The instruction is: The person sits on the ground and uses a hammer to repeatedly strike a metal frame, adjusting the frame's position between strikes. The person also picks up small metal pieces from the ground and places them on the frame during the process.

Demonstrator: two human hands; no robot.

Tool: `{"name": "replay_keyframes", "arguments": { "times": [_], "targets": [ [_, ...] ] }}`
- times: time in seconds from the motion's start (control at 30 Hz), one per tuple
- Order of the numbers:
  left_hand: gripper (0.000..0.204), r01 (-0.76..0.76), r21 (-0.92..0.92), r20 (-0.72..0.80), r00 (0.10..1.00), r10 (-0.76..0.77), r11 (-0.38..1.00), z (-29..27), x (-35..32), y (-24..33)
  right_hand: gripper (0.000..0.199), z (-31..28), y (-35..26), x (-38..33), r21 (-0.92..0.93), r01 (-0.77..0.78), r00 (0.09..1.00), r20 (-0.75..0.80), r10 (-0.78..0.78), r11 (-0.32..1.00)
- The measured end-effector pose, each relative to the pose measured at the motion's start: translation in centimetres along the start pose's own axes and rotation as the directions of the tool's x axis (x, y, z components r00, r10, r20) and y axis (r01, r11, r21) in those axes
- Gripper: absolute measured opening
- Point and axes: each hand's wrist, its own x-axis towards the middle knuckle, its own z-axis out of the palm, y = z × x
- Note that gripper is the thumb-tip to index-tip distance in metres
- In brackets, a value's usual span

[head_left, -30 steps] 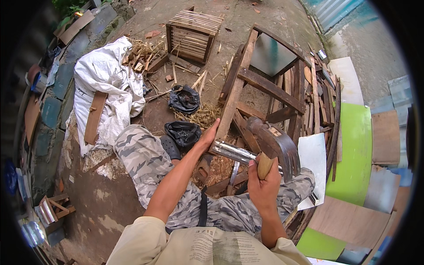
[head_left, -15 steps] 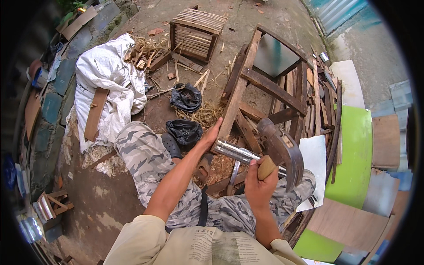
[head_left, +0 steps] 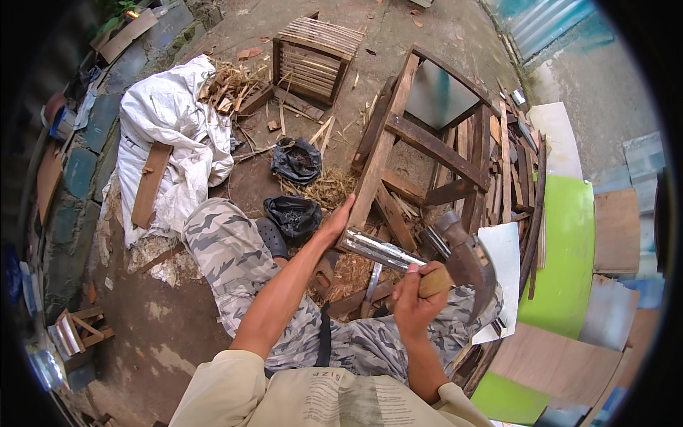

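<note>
A dark-stained wooden frame (head_left: 384, 160) with crossbars leans away from me. Its near end bears a white-streaked, shiny strip (head_left: 382, 250). My left hand (head_left: 340, 219) grips the frame's near left corner, the thumb side along the rail and some fingers hidden. Closed round the short wooden handle of a claw hammer (head_left: 467, 257), my right hand (head_left: 418, 302) is at the strip's right end. The hammer's steel head is raised to the right of the frame, with its claw curving toward me. Beneath the frame's near end lies a chisel-like metal tool (head_left: 373, 283) among wood chips.
Two black plastic bags (head_left: 293, 215) lie left of the frame. Beyond them stands a slatted wooden stool (head_left: 313, 60). A white sack (head_left: 174, 121) carries a wood piece (head_left: 151, 181). Scrap wood (head_left: 516, 160) and a green panel (head_left: 562, 263) are on the right.
The hammer has come down and slightly right, its head tilting, with my right hand turning at the handle. My left hand stays on the frame's corner.
</note>
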Motion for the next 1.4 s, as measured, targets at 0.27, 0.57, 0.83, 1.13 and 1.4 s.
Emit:
{"name": "replay_keyframes", "arguments": {
  "times": [0.27,0.57,0.83,1.13,1.4],
  "targets": [
    [0.081,-0.061,-0.047,-0.019,0.998,0.060,0.997,-1.9,1.0,-1.9,0.022,-0.6,-1.0,1.0,-0.307,0.145,0.961,0.272,-0.060,0.941],
    [0.082,0.019,-0.033,0.024,1.000,-0.018,0.999,-0.2,0.5,-0.5,0.035,1.2,5.2,0.0,-0.376,0.116,0.979,0.198,-0.042,0.919],
    [0.082,0.019,-0.071,0.021,1.000,-0.017,0.997,-1.5,1.6,-1.7,0.010,-1.3,-4.7,2.0,0.150,-0.001,1.000,-0.014,0.003,0.989],
    [0.074,0.017,-0.089,0.024,1.000,-0.015,0.996,-0.1,-0.1,0.1,0.028,0.4,2.2,0.5,-0.385,-0.003,0.939,0.315,0.135,0.923],
    [0.077,0.073,-0.066,0.013,0.997,-0.073,0.995,0.7,0.5,-0.3,0.022,1.8,0.5,0.0,0.441,0.128,0.966,-0.257,-0.011,0.889]
  ]
}}
